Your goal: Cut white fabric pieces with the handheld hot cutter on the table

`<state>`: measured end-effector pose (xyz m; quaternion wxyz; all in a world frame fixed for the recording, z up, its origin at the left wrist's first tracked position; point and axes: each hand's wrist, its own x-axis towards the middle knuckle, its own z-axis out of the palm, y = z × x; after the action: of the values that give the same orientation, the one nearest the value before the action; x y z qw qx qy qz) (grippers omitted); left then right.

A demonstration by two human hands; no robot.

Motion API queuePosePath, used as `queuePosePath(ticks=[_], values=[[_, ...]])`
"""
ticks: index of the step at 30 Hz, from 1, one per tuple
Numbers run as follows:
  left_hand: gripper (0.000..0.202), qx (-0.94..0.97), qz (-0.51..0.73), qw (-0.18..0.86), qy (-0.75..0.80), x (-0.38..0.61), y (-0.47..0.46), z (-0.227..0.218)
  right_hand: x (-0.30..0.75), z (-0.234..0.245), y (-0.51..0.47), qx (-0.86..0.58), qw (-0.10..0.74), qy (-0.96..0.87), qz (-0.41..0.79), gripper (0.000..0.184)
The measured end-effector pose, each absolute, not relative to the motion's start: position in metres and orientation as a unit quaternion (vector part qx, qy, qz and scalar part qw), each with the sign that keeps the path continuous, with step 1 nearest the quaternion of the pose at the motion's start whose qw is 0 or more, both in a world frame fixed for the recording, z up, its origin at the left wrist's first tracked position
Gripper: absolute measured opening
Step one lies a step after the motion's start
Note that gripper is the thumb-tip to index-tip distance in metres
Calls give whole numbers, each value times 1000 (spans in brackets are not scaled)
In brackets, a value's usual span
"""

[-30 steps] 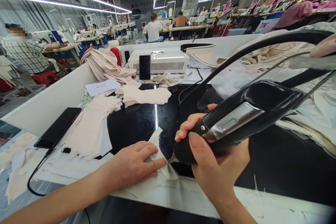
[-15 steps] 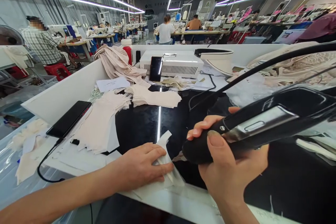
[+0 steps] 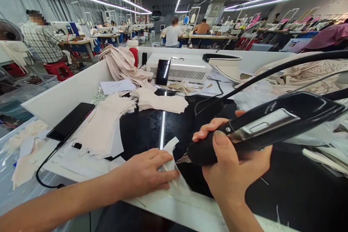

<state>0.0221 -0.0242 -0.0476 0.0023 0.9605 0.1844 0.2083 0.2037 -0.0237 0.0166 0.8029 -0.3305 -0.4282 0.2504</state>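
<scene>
My left hand (image 3: 148, 170) lies with its fingers stretched out and slightly apart, pressing a thin white piece (image 3: 172, 146) onto the near edge of the black work surface (image 3: 144, 127). Whether the piece is cloth or paper I cannot tell. My right hand (image 3: 231, 166) is wrapped around a black corded hand tool (image 3: 272, 125) with a silver lever on its side. The tool's rounded end points left, close to the white piece. A small pale bit (image 3: 184, 158) shows between that end and my left fingers; its kind is unclear.
Stacked beige fabric pieces (image 3: 160, 100) lie beyond my hands, with more (image 3: 106, 123) to the left. A black phone (image 3: 71, 121) is plugged in at left; another phone (image 3: 163, 71) leans on a white box (image 3: 187, 68). A thick cable (image 3: 272, 72) crosses at right. People sit farther off.
My right hand and the black tool have shifted slightly left, nearer the white piece. My left hand stays on the piece. The view has tilted a little.
</scene>
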Motion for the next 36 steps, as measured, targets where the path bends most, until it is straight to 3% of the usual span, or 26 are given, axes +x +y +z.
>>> queuePosePath(ticks=[11,15,18,22,28,36], values=[[38,955,205,17,213,27,-41,-46,202,9,-24,-334,777,-467,258,28],[40,950,209,21,229,27,-50,-36,205,10,-32,-326,775,-473,265,37],[30,953,209,21,218,24,-32,-31,206,9,-34,-326,777,-471,260,41],[44,968,186,70,151,23,9,-33,205,8,-34,-331,775,-475,254,30],[44,975,161,117,95,24,41,-43,203,10,-35,-348,780,-460,242,29],[40,985,148,61,63,10,48,-43,202,9,-37,-345,781,-468,230,34]])
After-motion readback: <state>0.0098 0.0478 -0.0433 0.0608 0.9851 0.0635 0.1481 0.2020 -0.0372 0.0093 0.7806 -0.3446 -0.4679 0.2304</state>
